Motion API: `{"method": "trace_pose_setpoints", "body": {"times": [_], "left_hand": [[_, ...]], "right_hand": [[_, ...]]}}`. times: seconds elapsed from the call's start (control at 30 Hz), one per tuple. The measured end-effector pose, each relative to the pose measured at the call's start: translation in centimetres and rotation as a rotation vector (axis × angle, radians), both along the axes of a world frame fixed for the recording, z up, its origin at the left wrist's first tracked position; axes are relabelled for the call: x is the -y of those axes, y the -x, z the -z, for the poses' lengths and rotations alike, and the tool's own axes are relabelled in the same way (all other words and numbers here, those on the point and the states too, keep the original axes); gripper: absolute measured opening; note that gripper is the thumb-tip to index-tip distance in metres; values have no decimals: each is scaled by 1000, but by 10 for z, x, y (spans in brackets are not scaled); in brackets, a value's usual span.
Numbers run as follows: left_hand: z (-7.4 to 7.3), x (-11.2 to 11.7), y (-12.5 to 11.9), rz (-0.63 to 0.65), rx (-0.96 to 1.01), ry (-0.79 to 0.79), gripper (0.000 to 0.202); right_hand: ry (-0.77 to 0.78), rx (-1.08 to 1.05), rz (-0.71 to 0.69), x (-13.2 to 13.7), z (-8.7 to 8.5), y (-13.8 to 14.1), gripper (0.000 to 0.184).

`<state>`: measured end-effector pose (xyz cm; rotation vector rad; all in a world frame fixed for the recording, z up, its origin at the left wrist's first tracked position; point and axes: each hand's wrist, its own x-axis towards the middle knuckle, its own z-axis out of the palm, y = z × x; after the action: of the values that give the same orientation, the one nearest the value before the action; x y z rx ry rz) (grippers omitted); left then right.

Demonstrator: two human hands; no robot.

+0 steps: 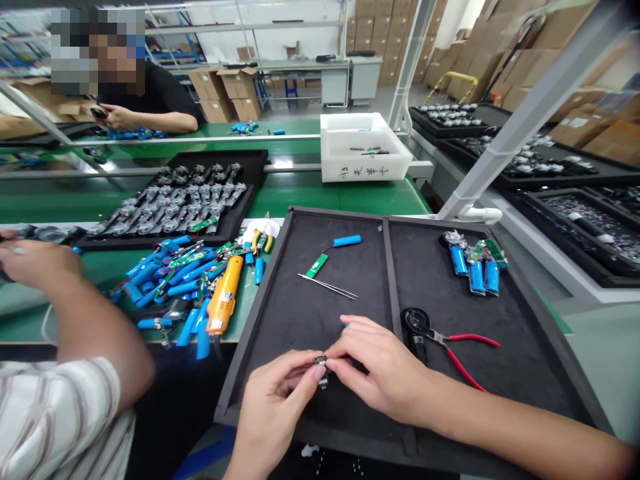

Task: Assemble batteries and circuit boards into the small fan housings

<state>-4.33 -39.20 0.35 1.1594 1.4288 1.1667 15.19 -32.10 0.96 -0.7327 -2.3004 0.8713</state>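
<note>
My left hand [280, 393] and my right hand [380, 370] meet over the near part of a black foam tray [300, 313]. Both pinch a small dark metal part [321, 363] between their fingertips. On the tray lie a blue battery cell [347, 241] wired to a green circuit strip [317, 265], tweezers [327, 286], red-handled cutters [463, 353] beside a black round part [416, 321], and a bunch of blue cells with boards [475, 263] at the right.
A co-worker's arm in a striped sleeve [75, 360] reaches in at the left. A pile of blue cells [175, 280] and an orange tool [225, 297] lie on the green table. A black tray of parts [175, 200] and a white bin [363, 150] stand behind.
</note>
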Motion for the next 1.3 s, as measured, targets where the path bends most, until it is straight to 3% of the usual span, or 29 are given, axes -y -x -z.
{"method": "trace_pose_setpoints", "body": {"times": [0.23, 0.47, 0.73, 0.9, 1.3], "left_hand": [[3, 3, -8, -43, -88, -203, 6], [6, 5, -15, -102, -204, -374, 16], [6, -3, -7, -58, -9, -128, 8], [10, -4, -2, -42, 22, -86, 9], [13, -7, 2, 11, 108, -23, 8]], "right_hand": [[20, -22, 71, 5, 4, 5, 11], [68, -30, 97, 7, 0, 7, 11], [116, -58, 103, 4, -1, 3, 15], [139, -49, 100, 4, -2, 3, 13], [-10, -1, 57, 1, 2, -2, 13]]}}
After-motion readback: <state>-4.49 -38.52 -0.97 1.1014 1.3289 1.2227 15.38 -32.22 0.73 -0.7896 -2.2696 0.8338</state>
